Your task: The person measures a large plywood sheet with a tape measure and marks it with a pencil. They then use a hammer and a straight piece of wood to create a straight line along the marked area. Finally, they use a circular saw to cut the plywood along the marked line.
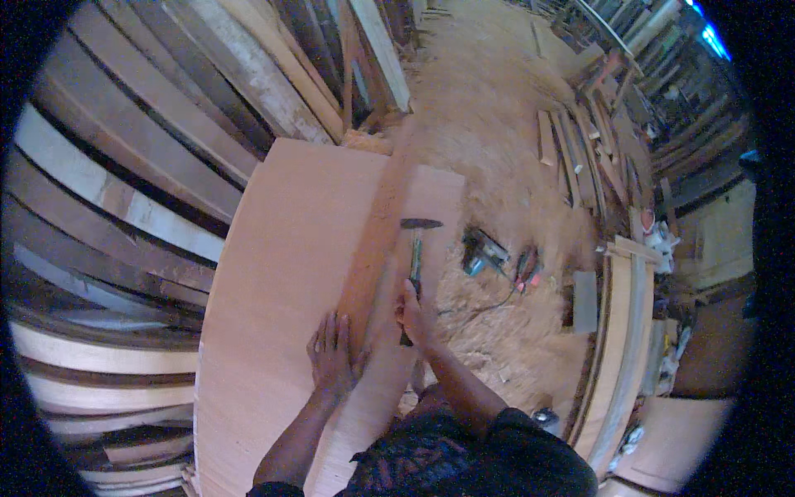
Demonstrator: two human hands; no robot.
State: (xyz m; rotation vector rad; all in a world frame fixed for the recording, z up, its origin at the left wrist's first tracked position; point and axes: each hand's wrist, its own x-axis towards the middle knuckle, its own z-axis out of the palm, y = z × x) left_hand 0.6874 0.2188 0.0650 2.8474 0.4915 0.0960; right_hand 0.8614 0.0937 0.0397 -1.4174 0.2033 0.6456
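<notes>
A long reddish-brown wooden board (370, 257) lies lengthwise across a wide, pale plywood sheet (273, 240). On the near end of the board my left hand (333, 352) rests flat, fingers stretched forward and a little apart. My right hand (416, 316) is wrapped round the dark grip of a hammer (416, 247), just right of the board. The hammer's head points away from me, above the right part of the sheet. Whether it touches the sheet I cannot tell.
Stacked timber planks (124, 199) fill the left side. Right of the sheet, a dark power tool (484, 251) and a second corded tool (527, 267) lie on the sawdust-covered floor (489, 108). Loose wood strips (571, 157) and long boards (625, 331) lie farther right.
</notes>
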